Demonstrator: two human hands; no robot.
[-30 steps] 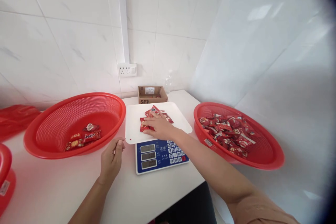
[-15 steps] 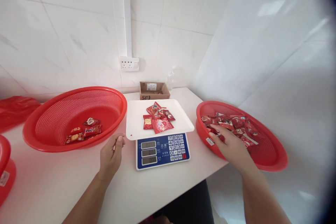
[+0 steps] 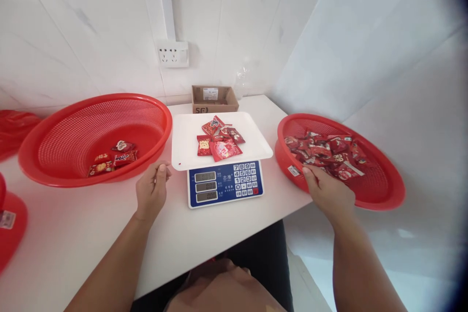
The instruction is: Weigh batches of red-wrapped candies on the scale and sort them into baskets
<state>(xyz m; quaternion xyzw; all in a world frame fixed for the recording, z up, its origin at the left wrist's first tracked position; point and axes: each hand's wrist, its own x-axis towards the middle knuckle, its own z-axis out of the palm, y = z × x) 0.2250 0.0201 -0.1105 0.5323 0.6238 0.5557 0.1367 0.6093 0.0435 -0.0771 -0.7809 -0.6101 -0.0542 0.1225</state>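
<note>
R hand is at rim of R basket; I can't tell its grip. L hand is curled, fingers together, nr white tray. Red packs lie on it, w/ scale under.

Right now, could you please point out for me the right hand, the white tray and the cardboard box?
Right hand [image 3: 331, 197]: head view, on the back of the hand.
White tray [image 3: 186, 136]: head view, on its bare left part.
Cardboard box [image 3: 220, 107]: head view, on its front wall.

A brownish-pink top and black trousers, with both forearms bare.
</note>
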